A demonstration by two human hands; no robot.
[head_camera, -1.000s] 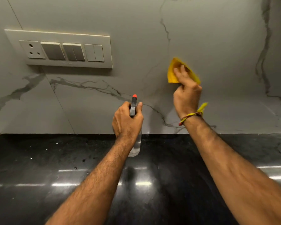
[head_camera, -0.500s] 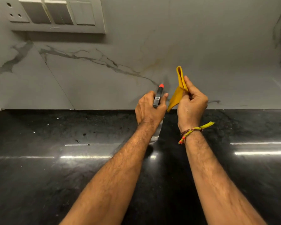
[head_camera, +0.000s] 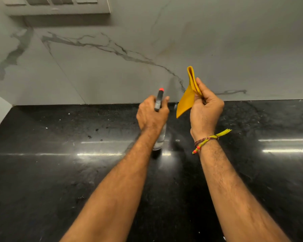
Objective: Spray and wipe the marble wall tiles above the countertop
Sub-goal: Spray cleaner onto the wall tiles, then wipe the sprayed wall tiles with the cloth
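At the centre of the frame, your left hand (head_camera: 151, 114) is wrapped around the neck of a clear spray bottle (head_camera: 159, 135), fingers closed on it; the dark spray head with its orange tip (head_camera: 161, 89) points up toward the marble wall tiles (head_camera: 112, 70). The bottle's base shows below your wrist, over the black counter (head_camera: 51, 163); you cannot tell whether it touches the surface. Just right of it, your right hand (head_camera: 205, 110) is closed on a folded yellow cloth (head_camera: 188, 95), pinched between thumb and fingers. One end of the cloth stands up in front of the tiles, the other hangs down to the left, over the counter's back edge, apart from the wall. A knotted thread bracelet (head_camera: 208, 139) with yellow tassels circles your right wrist. In the upper left of the frame, the lower edge of a switch plate (head_camera: 59, 7) sits on the tiles. Grey veins run across the marble from the upper left down toward the cloth.
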